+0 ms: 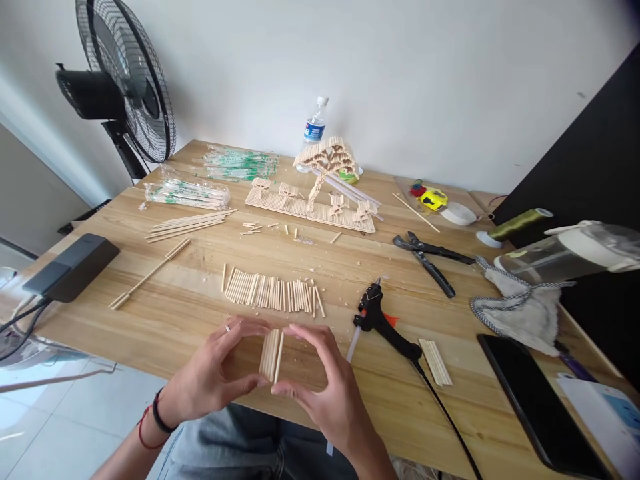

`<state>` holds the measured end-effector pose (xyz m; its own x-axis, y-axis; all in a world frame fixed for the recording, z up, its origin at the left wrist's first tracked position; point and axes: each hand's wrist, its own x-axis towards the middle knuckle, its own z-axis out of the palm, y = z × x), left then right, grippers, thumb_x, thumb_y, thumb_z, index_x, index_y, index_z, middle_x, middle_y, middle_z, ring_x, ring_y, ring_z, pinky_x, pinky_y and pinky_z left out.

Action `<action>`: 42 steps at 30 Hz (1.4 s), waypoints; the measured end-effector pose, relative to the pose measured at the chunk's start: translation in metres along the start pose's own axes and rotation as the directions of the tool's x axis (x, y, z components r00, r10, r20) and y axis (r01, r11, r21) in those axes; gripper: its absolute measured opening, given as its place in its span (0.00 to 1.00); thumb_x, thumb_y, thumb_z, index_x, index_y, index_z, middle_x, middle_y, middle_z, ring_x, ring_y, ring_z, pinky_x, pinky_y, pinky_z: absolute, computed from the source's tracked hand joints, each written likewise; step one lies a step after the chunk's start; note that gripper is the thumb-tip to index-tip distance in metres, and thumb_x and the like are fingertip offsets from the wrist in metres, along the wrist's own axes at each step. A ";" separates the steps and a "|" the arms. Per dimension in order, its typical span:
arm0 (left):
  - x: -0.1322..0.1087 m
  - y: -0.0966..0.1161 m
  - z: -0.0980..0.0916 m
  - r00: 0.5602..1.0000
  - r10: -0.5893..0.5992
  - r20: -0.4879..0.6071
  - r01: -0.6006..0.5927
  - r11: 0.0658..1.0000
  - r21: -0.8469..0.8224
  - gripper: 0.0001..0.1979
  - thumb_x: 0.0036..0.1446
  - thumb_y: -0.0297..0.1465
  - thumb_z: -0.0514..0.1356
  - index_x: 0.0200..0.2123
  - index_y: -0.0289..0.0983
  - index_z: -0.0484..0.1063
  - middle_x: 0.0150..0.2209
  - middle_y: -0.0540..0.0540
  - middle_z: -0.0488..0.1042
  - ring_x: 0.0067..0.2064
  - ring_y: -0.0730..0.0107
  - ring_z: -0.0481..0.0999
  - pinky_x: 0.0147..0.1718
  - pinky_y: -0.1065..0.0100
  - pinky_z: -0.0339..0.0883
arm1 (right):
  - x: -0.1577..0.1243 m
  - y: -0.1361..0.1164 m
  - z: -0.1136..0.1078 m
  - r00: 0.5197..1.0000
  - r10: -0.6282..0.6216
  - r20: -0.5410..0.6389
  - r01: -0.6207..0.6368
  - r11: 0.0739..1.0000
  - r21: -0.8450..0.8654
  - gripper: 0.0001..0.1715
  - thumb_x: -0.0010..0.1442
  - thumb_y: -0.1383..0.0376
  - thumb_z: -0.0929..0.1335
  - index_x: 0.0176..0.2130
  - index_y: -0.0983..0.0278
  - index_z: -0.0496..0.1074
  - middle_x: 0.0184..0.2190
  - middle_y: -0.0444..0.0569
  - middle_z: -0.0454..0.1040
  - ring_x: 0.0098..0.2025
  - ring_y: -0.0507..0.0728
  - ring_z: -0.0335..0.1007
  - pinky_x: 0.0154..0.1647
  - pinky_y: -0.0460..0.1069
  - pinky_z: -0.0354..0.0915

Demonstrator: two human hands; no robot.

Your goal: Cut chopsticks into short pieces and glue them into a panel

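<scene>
Near the table's front edge, my left hand (225,363) grips a small panel of short wooden sticks (269,355) by its two ends, thumb below and fingers above. My right hand (320,373) pinches a single short stick (279,358) the same way, close beside the panel's right side. Whether stick and panel touch, I cannot tell. Just beyond my hands lies a row of loose short sticks (270,292). Right of my right hand rests a black glue gun (383,320) with a clear glue stick in it. Another small stick panel (435,362) lies farther right.
A stick-built model (310,207) stands at the back before a water bottle (315,123). Bagged sticks (187,195) and a black power adapter (75,267) are left. Pliers (425,260), a phone (543,403), a cloth (520,307) and a clear jug (560,253) lie right. A fan (127,80) stands back left.
</scene>
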<state>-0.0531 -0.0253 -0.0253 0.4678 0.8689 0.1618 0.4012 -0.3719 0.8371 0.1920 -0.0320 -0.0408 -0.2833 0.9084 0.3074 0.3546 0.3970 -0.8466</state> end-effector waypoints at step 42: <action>0.001 0.002 0.001 1.000 0.022 -0.003 -0.022 1.000 0.013 0.29 0.63 0.35 0.71 0.63 0.47 0.66 0.60 0.42 0.77 0.58 0.53 0.78 0.56 0.55 0.72 | -0.002 0.000 -0.002 0.999 -0.037 0.037 0.039 0.998 -0.052 0.42 0.61 0.57 0.80 0.68 0.51 0.66 0.57 0.53 0.78 0.60 0.68 0.72 0.60 0.62 0.71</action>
<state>-0.0509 -0.0260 -0.0240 0.4743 0.8614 0.1815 0.4010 -0.3950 0.8266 0.1941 -0.0331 -0.0407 -0.3291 0.8875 0.3224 0.3891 0.4386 -0.8101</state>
